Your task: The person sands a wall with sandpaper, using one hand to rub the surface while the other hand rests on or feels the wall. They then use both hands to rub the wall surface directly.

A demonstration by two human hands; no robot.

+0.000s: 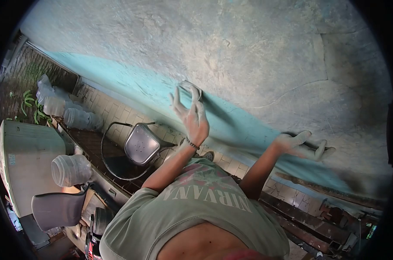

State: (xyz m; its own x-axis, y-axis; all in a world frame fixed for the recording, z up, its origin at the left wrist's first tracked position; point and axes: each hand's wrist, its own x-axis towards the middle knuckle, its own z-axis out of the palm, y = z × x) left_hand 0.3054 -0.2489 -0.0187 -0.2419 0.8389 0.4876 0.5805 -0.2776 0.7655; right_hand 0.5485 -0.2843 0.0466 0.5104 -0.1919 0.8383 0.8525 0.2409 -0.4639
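Observation:
My left hand [192, 123], coated in pale dust, is raised in front of the wall's turquoise band [144, 80]. Its thumb side pinches a thin, grey, curved sheet [190, 85] that looks like folded sandpaper, while the other fingers spread away. Farther right, my right hand [298, 144] lies against the wall with its dusty fingers apart and slightly bent. A dark strip shows between those fingers. The wall's upper part [248, 47] is patchy grey and cream, with a crack line toward the right.
A metal-backed chair [143, 144] stands below my left arm. Clear plastic jars [71, 170] and a large pale cabinet [31, 158] are at the left, near a grey chair [57, 210]. Dark wooden beams [309, 225] lie at lower right over tiled floor.

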